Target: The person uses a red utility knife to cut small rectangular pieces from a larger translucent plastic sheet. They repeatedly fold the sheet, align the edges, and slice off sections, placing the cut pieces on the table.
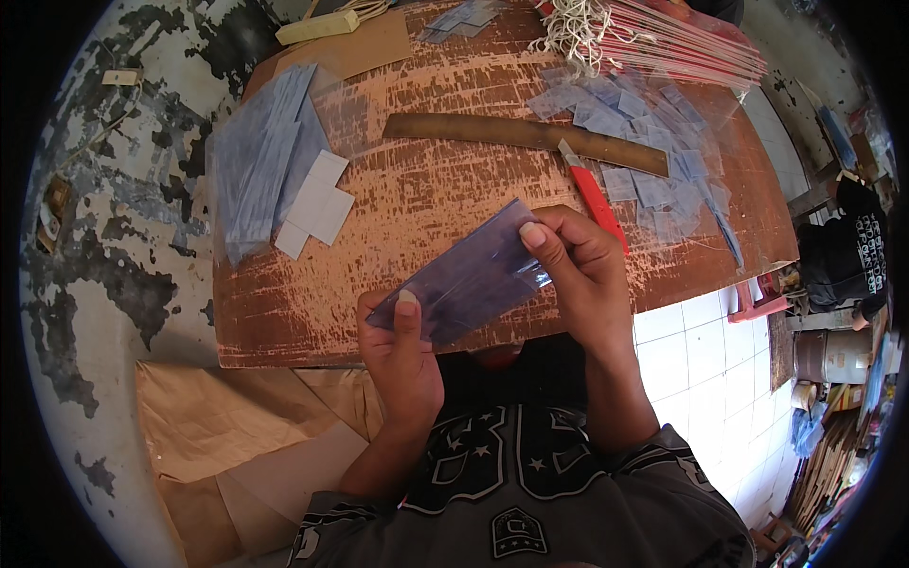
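Observation:
A stack of clear bluish plastic sheets (473, 279) is held up between my two hands, tilted above the table's near edge. My left hand (402, 355) pinches its lower left end, thumb on top. At the upper right end, my right hand (582, 265) grips it between thumb and fingers. Just beyond my right hand lies a red utility knife (595, 201), its blade out and its tip by a long brown ruler (511, 133). Several small cut plastic pieces (653, 133) are scattered on the right of the table.
On the worn brown table (379, 208), long plastic strips (270, 161) and white card pieces (319, 204) lie at the left. A bundle of red-and-white rods with strings (653, 43) is at the far right. Brown paper (237, 417) sits below left. Another person (843, 251) is at the right.

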Available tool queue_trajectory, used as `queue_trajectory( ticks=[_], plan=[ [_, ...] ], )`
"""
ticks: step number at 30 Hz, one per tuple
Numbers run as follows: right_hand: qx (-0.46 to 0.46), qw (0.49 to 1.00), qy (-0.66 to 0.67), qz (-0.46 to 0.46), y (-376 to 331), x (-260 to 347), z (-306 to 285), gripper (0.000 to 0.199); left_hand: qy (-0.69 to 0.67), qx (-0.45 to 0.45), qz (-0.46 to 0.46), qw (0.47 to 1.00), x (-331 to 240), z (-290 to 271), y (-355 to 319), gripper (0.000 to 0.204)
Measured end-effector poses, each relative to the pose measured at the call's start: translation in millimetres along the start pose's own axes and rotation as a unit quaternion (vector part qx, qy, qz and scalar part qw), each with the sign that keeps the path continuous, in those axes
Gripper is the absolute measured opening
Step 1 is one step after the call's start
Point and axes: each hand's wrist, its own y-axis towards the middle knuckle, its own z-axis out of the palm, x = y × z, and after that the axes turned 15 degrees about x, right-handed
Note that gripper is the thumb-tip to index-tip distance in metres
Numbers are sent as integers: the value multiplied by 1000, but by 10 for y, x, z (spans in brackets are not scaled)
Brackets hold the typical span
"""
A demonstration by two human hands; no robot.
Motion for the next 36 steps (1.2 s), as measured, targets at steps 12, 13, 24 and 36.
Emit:
queue_trajectory(
  ticks=[12,13,24,36],
  plan=[
    [12,999,-19,44,30,-42,-45,23,206,194,-161,946,-572,-327,331,12],
    [24,998,-21,47,33,-50,-25,23,238,216,-182,929,-690,-251,398,14],
    [85,992,-89,31,73,-104,175,20,477,311,-114,814,-708,11,685,36],
    [77,989,-122,44,157,-185,136,23,462,276,-84,839,-552,18,701,31]
  ],
)
